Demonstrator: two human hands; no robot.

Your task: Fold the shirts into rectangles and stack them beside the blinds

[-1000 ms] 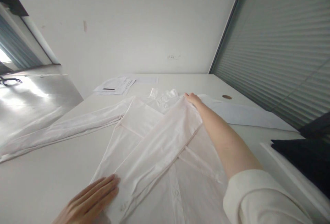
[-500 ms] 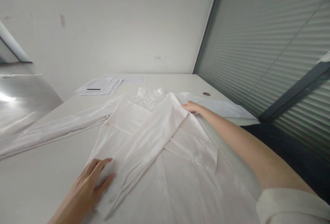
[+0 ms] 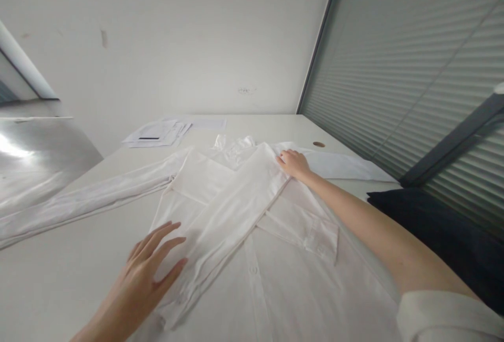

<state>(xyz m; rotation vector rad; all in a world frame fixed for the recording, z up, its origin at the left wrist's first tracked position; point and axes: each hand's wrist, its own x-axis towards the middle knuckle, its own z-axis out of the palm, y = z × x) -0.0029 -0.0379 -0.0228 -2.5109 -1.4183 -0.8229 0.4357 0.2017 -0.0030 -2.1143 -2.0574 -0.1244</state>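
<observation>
The right hand (image 3: 293,163) had shifted onto the sleeve (image 3: 232,210) folded across the shirt (image 3: 311,300), seemingly steadying it; I couldn't tell whether it pinched. The shirt lay on the table (image 3: 90,273), the left hand (image 3: 147,268) above, fingers apart.

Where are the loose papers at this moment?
In the head view, the papers lie toward the left at the far end of the table, near the wall and beyond the white shirt.
</observation>
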